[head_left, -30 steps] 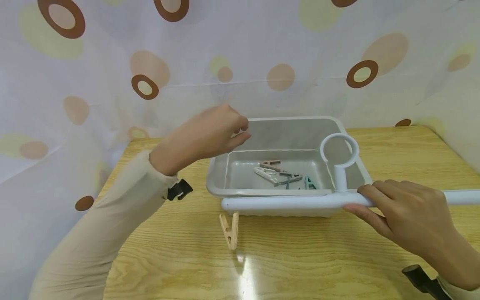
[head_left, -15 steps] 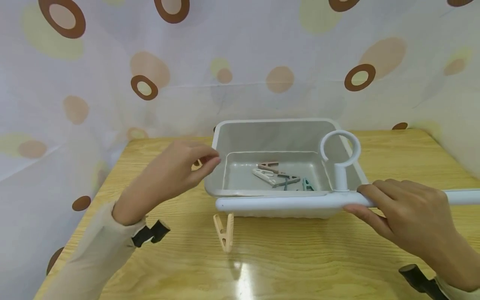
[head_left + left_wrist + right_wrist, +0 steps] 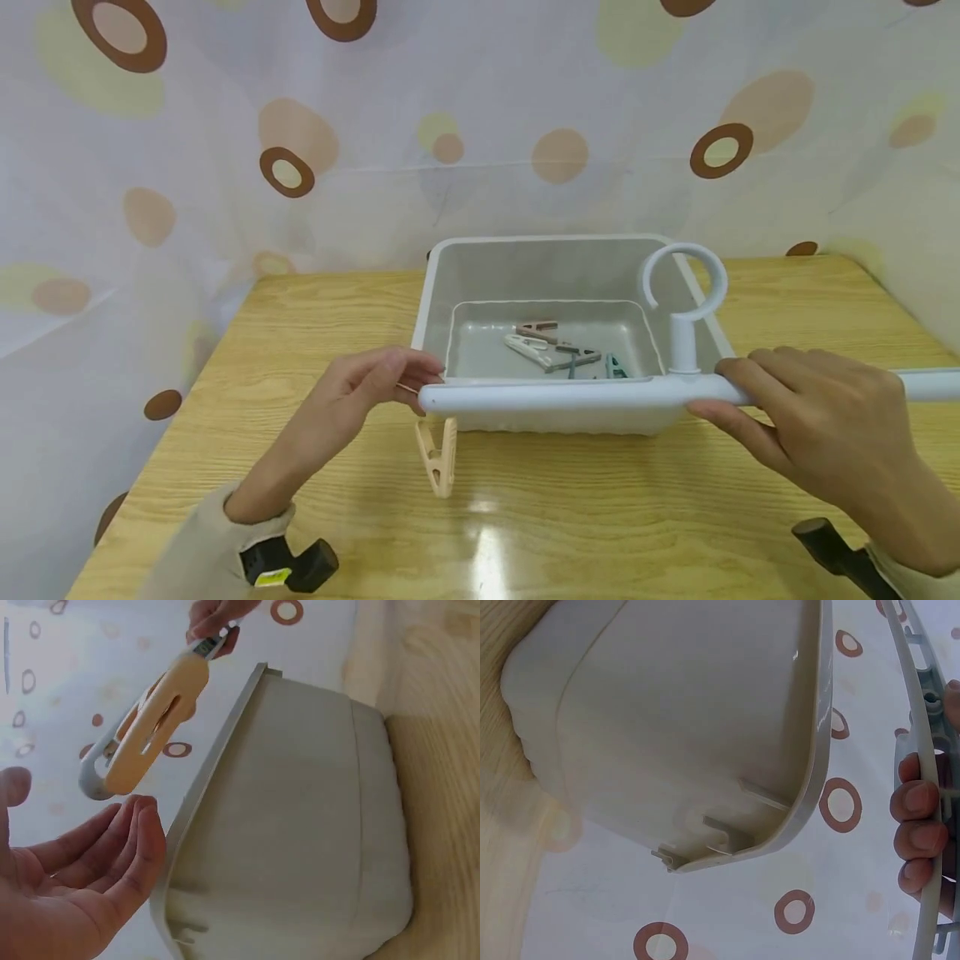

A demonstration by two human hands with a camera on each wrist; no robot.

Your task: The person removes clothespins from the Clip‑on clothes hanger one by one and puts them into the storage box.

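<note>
My right hand grips a white plastic clothes hanger by its bar, just right of the round hook, and holds it level in front of a grey basin. A peach clothespin hangs from the bar near its left end. My left hand hovers with relaxed fingers by that end and holds nothing. In the left wrist view its palm lies open below the peach clothespin. In the right wrist view my fingers curl round the hanger bar.
Several clothespins, white, pink, grey and teal, lie in the bottom of the basin. The basin stands on a wooden table whose left edge and far edge meet a spotted curtain. Black wrist straps show at both sleeves.
My left hand has come down from over the basin's left rim towards me, to the hanger's left end. The hanger with its peach clothespin has shifted slightly left.
</note>
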